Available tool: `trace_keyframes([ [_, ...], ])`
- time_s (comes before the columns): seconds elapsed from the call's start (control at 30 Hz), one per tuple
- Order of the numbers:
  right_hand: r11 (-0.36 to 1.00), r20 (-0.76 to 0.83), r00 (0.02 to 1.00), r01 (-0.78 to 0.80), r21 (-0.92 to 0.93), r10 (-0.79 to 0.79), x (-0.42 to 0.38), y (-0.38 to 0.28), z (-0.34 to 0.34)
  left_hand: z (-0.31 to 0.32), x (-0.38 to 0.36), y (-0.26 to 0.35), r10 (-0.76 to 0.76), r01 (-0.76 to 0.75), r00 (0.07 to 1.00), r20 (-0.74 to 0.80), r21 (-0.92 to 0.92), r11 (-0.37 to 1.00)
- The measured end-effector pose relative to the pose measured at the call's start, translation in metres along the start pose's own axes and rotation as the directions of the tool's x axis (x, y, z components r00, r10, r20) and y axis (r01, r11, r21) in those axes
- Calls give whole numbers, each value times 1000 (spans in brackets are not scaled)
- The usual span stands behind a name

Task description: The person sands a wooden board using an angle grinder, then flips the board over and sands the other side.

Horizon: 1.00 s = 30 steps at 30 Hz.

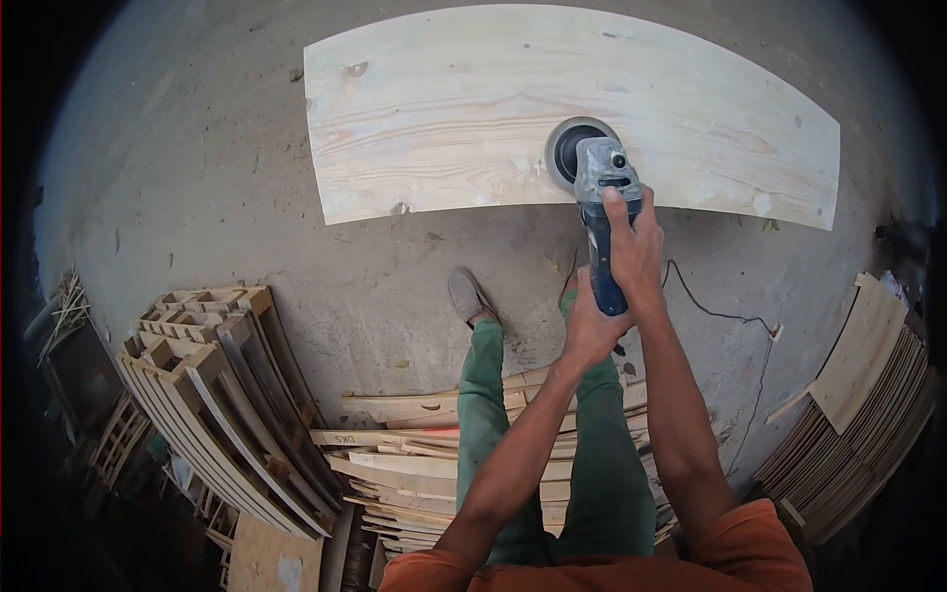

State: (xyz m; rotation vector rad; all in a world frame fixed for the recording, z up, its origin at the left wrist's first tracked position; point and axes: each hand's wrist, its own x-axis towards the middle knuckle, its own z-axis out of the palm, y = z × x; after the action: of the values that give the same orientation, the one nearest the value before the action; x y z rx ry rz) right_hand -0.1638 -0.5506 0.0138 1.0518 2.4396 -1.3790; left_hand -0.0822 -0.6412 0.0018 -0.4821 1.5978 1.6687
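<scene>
An angle grinder (604,202) with a round disc (570,148) lies over the lower middle edge of a pale wooden board (444,118). My right hand (636,237) grips the front of its body, close below the metal head, with the thumb on top. Around the rear end of the dark blue handle my left hand (595,321) is closed. The disc overlaps the board's surface; whether it spins cannot be made out. Wood grain and a few knots show on the board.
Stacked pallets (222,395) stand at the lower left. Wooden slats (414,464) lie in a pile around and behind my legs. A stack of thin boards (858,395) is at the right. A dark cable (715,314) runs over the concrete floor (217,197).
</scene>
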Motion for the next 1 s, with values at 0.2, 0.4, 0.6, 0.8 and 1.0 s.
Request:
trace_keyframes([
  [0.2,1000,-81,997,9,-26,-11,6,22,-32,30,-1,-4,9,-10,998,55,10,1000],
  [0.4,1000,-8,1000,16,8,-16,0,8,-5,8,-1,-10,3,-3,1000,14,1,1000],
  [0.6,998,107,992,64,-29,-61,-9,-20,46,-45,3,-12,153,-158,985,-82,-61,986],
  [0.8,995,2,1000,-2,99,2,-1,9,3,-6,-3,-6,-67,64,993,93,39,997],
  [1.0,999,102,994,39,-4,-39,-2,4,18,-9,2,-18,154,-160,984,-92,-65,985],
])
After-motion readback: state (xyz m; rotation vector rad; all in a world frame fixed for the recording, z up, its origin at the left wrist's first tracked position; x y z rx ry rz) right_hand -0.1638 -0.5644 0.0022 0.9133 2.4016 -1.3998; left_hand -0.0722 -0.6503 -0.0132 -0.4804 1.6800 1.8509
